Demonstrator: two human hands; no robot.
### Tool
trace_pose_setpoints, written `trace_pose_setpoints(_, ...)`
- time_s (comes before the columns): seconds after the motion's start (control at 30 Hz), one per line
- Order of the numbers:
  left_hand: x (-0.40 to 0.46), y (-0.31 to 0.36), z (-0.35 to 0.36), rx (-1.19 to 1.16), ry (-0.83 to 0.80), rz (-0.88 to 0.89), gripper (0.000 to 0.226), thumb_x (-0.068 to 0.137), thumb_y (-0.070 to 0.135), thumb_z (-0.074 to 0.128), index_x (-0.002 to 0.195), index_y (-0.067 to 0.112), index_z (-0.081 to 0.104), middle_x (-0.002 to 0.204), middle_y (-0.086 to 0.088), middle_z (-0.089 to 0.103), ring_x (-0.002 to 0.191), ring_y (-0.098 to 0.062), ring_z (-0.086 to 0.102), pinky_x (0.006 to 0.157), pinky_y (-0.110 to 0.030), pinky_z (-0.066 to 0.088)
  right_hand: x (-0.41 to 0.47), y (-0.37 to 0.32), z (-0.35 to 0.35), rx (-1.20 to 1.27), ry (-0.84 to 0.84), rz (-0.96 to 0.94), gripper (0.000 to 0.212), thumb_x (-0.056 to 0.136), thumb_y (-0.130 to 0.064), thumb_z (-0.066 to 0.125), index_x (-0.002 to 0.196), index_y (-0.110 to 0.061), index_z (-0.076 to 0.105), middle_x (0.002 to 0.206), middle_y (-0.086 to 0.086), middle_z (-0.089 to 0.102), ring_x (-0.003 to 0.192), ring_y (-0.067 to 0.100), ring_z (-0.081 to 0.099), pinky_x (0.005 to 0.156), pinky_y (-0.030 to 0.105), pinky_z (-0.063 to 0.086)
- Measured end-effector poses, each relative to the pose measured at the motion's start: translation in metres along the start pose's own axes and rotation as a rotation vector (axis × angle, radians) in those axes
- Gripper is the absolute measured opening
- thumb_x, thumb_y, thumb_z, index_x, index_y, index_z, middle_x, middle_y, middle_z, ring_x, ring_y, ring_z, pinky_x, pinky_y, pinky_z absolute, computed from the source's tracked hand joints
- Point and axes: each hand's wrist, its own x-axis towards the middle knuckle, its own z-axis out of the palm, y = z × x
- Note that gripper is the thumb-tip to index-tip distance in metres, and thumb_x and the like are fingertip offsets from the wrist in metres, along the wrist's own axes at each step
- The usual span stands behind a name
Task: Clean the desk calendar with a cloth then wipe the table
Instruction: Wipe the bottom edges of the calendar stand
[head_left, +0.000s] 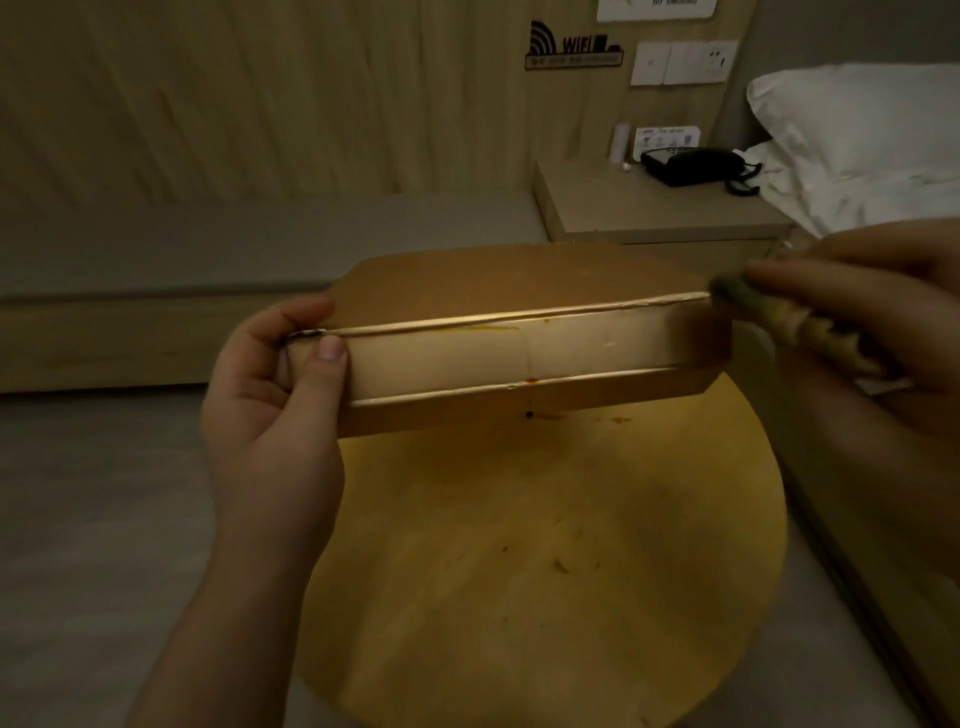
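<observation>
A brown cardboard desk calendar (519, 353) is held in the air above a round wooden table (545, 561), its pale underside turned towards me. My left hand (275, 400) grips its left end, thumb on the near face. My right hand (872, 317) is at the calendar's right end, closed on a bunched greenish cloth (769, 317) that touches the top right corner edge. The tabletop shows small dark stains and specks near its far side and middle.
A bedside cabinet (660, 208) with a black telephone (696, 165) stands behind. A bed with white pillows (862, 130) lies at the right. A long low bench (156, 312) runs along the wooden wall at the left. Grey floor surrounds the table.
</observation>
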Motion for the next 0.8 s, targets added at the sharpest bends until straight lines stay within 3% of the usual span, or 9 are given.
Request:
trace_pose_setpoints(0.1,-0.005,-0.003,0.002,-0.029,0.012,-0.041,0.022,0.088,0.031,0.068,0.108,0.038,0.074,0.096,0.013,0.075,0.091,-0.004,0.068,0.074,-0.021,0.056,0.001,0.000,0.017,-0.050,-0.005,-0.006,0.049,0.098,-0.023,0.065,0.146,-0.031,0.056,0.130,0.007,0.056,0.111,0.021,0.058,0.091,0.042,0.052)
trace_pose_setpoints(0.23,-0.004,-0.004,0.000,-0.056,0.004,-0.071,0.022,0.085,0.032,0.069,0.106,0.038,0.074,0.096,0.014,0.073,0.091,-0.005,0.066,0.074,-0.021,0.054,0.000,0.001,0.018,-0.184,-0.024,-0.063,0.041,0.096,-0.014,0.069,0.137,-0.012,0.066,0.124,0.017,0.061,0.108,0.036,0.060,0.087,0.053,0.050)
trace_pose_setpoints(0.43,-0.004,-0.002,-0.002,-0.096,-0.022,-0.077,0.024,0.087,0.026,0.066,0.105,0.038,0.075,0.092,0.019,0.072,0.087,0.000,0.064,0.070,-0.019,0.054,0.007,-0.006,0.018,-0.249,-0.043,-0.064,0.036,0.094,-0.013,0.068,0.129,-0.005,0.070,0.123,0.021,0.065,0.111,0.042,0.060,0.096,0.056,0.049)
trace_pose_setpoints(0.57,-0.005,-0.003,-0.003,-0.107,-0.028,-0.091,0.030,0.092,0.015,0.061,0.104,0.038,0.076,0.091,0.020,0.071,0.087,0.000,0.063,0.071,-0.020,0.054,0.009,-0.008,0.024,-0.253,-0.045,-0.081,0.035,0.093,-0.012,0.067,0.127,-0.004,0.071,0.120,0.022,0.065,0.107,0.043,0.060,0.090,0.056,0.049)
trace_pose_setpoints(0.8,-0.005,-0.003,-0.002,-0.128,-0.026,-0.119,0.031,0.091,0.014,0.061,0.102,0.039,0.077,0.089,0.018,0.071,0.085,-0.001,0.061,0.076,-0.022,0.051,0.015,-0.024,0.038,-0.222,-0.020,-0.158,0.028,0.093,-0.007,0.069,0.120,0.001,0.074,0.110,0.024,0.068,0.096,0.045,0.062,0.084,0.050,0.047)
